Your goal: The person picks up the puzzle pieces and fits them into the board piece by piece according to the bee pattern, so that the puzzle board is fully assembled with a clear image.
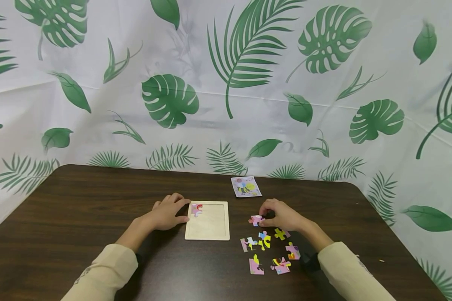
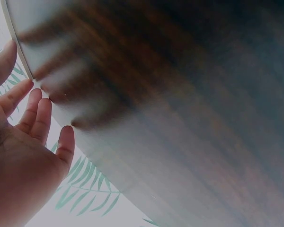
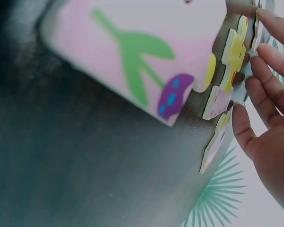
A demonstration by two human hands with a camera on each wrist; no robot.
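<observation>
A square wooden puzzle tray lies on the table, with one pink-and-red puzzle piece in its upper left corner. My left hand rests at the tray's left side, fingers fairly straight and fingertips against the rim. In the left wrist view, these fingers spread along the table, the tray's edge at the thumb. To the right of the tray, my right hand pinches a pink puzzle piece between thumb and forefinger, low over the table. Part of that piece is hidden in the right wrist view.
Several loose pieces lie near my right hand, among them a yellow piece and a pink corner piece. A card with a bee picture lies at the back of the dark wooden table. Behind hangs a leaf-print cloth.
</observation>
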